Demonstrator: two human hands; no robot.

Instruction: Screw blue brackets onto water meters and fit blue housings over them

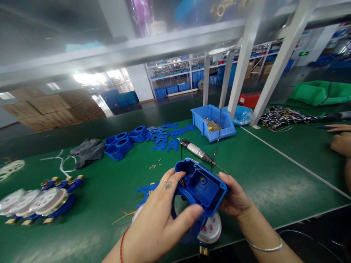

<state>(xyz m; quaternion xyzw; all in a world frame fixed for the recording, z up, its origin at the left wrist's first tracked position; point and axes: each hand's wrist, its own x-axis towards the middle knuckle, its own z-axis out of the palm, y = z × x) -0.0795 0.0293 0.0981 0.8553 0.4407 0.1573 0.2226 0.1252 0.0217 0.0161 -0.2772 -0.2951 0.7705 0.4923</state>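
Between my two hands is a blue plastic meter housing [206,184], tilted so that its open rectangular box faces me. My left hand [164,215] wraps its left side, thumb across the round ring part. On the housing's right edge my right hand [234,195] is closed, fingers partly hidden behind it. Under the housing a water meter [211,228] with a pale dial and a brass end shows in part. Red and yellow wires [124,216] stick out to the left, near a flat blue bracket [144,193]. An electric screwdriver [196,150] lies just beyond the housing.
Water meters [41,202] stand in a row at left. Blue housings [117,148], flat blue brackets [161,135] and loose screws [155,166] lie farther back. A blue bin [203,122] holds small metal parts. At right are wired black modules [282,117] and another person's hand [341,140].
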